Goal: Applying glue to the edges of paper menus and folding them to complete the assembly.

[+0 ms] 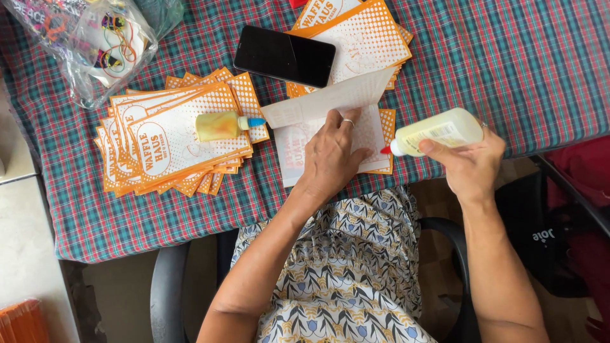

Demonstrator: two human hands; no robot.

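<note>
- The left hand (pixel 332 152) lies flat, fingers spread and open, pressing a thin white paper sheet (pixel 330 117) against the table; a plain ring sits on one finger.
- That sheet is partly folded, its upper flap standing up at a slant, faint orange print showing through the matte paper.
- The right hand (pixel 469 162) is closed around a soft, pale yellow plastic glue bottle (pixel 435 131), held on its side with the red nozzle tip pointing at the sheet's right edge, just beside the left hand.
- A second, smaller glue bottle (pixel 223 125), yellowish with a blue tip, lies on a fanned stack of orange-and-white printed paper bags (pixel 171 136) to the left.
- Another stack of the same bags (pixel 362 44) lies beyond the sheet, with a glossy black phone (pixel 284 56) resting partly on it.
- A woven plaid cloth (pixel 508 63) in green, red and blue covers the table.
- A crinkled clear plastic bag (pixel 89 38) of colourful small items sits at the far left corner.
</note>
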